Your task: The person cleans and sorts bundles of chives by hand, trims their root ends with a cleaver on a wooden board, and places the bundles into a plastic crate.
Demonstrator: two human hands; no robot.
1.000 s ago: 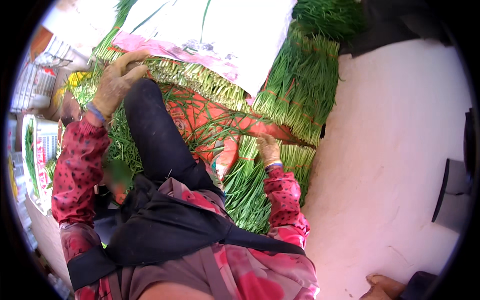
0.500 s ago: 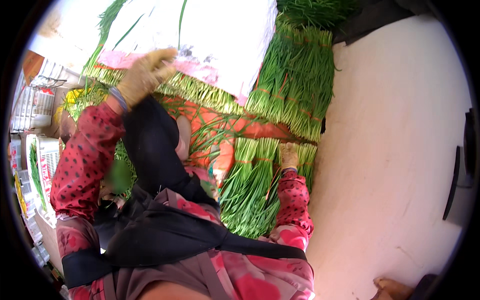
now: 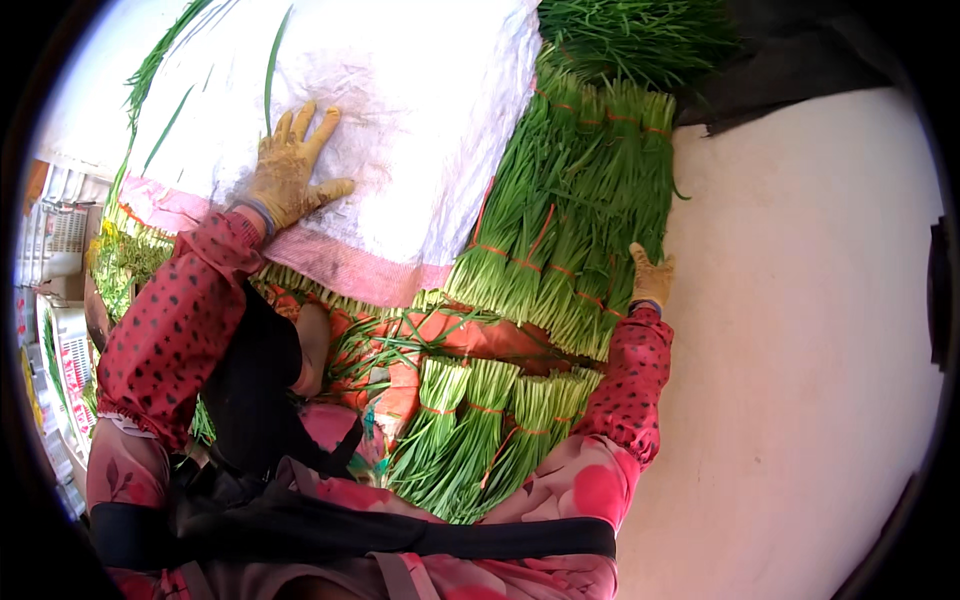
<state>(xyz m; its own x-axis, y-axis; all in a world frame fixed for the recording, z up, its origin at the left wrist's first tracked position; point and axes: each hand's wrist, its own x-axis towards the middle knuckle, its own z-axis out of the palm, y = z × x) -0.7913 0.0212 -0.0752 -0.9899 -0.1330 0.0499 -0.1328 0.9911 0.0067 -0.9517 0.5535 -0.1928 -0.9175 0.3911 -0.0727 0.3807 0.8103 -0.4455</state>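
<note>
Left hand (image 3: pixel 293 168): As its gloved palm rests on the white sheet (image 3: pixel 430 130), the fingers are spread wide and have hold of nothing; the thumb points toward the sheet's right side.
Right hand (image 3: pixel 652 275): Gloved, right of the sheet, at the outer edge of the green bundles (image 3: pixel 560 230); digits partly apart. From where I stand I cannot tell whether it grips the leaves or only lies beside them.
Sheet condition: Creased, smudged grey near the left hand, bordered in pink on the side toward the person; pale stalk ends protrude from under that border.
Green bundles: Packed close along the sheet's right edge, tied with orange-red bands, pale stems toward the person.
Second row (image 3: pixel 436 400): Nearer the person than the sheet and apart from it; banded likewise, stem ends facing the sheet.
Orange sacking (image 3: pixel 450 330): Between sheet and second row, strewn with cut leaves.
Stray blade (image 3: pixel 275 70): Thin, green, on the sheet, just beyond the left fingertips.
Pale crates (image 3: pixel 62 235): Left of the sheet, stacked.
Dark cloth (image 3: pixel 800 60): Right of the sheet, beyond the bundles.
</note>
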